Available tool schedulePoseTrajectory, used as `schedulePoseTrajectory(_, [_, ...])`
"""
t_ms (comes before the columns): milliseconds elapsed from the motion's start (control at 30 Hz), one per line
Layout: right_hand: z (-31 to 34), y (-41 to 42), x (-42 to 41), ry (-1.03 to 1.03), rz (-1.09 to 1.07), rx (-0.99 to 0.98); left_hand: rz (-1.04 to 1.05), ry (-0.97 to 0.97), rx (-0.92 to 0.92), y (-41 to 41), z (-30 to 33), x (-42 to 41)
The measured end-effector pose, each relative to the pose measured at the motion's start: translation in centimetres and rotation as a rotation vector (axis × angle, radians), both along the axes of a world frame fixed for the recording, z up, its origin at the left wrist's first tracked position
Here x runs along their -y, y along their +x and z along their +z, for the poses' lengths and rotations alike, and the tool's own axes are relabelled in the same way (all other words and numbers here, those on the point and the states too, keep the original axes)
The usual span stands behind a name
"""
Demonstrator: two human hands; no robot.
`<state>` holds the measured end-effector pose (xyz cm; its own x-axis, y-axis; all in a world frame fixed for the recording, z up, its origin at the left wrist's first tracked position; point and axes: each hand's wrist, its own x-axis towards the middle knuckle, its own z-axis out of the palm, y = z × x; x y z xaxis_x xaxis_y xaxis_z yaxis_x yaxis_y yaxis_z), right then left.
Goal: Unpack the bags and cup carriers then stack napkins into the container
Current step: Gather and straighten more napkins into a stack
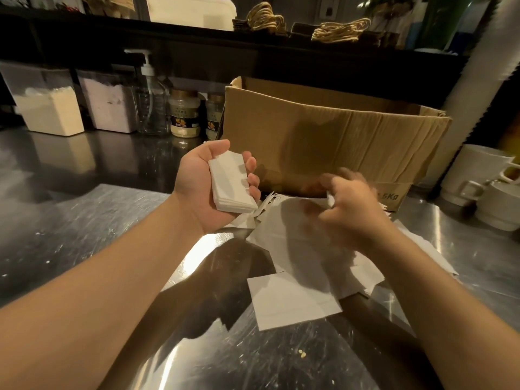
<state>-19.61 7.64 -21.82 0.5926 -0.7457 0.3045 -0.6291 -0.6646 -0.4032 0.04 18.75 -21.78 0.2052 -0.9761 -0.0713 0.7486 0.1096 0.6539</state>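
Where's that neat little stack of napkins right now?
In the head view, the napkin stack lies in the left hand, left of centre, held above the steel counter just in front of the cardboard box and above the loose napkins.

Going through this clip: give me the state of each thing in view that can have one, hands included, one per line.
Left hand: palm up, fingers curled round a napkin stack.
Napkin stack: gathered, squared, held off the counter.
Right hand: blurred, fingers curled; a bit of white shows at the fingertips.
Loose napkins: scattered flat on the steel counter.
Cardboard box: open-topped, upright.
Pump bottle: upright, nearly empty.
Jars: lidded.
Mugs: stacked.
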Motion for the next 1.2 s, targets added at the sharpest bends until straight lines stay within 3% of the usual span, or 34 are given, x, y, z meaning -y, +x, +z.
schedulePoseTrajectory(167, [-0.5, 0.5, -1.2, -0.08, 0.196, -0.3, 0.006, 0.011, -0.002, 0.0, 0.0, 0.0])
schedulePoseTrajectory(434, [-0.4, 0.7, -1.1, -0.306, 0.176, -0.453, 0.0, 0.022, 0.005, 0.0, -0.2, 0.1])
schedulePoseTrajectory(667, [-1.0, 0.7, -1.0, -0.381, 0.017, -0.312, 0.009, 0.029, 0.012, -0.1, -0.2, 0.2])
schedulePoseTrajectory(901, [0.2, 0.9, -1.0, -0.281, 0.056, -0.475, 0.008, 0.03, 0.027, -0.2, -0.2, 0.2])
schedulePoseTrajectory(1201, [-0.4, 1.0, -0.5, -0.243, 0.085, -0.396, 0.003, 0.02, 0.024, 0.0, -0.2, 0.2])
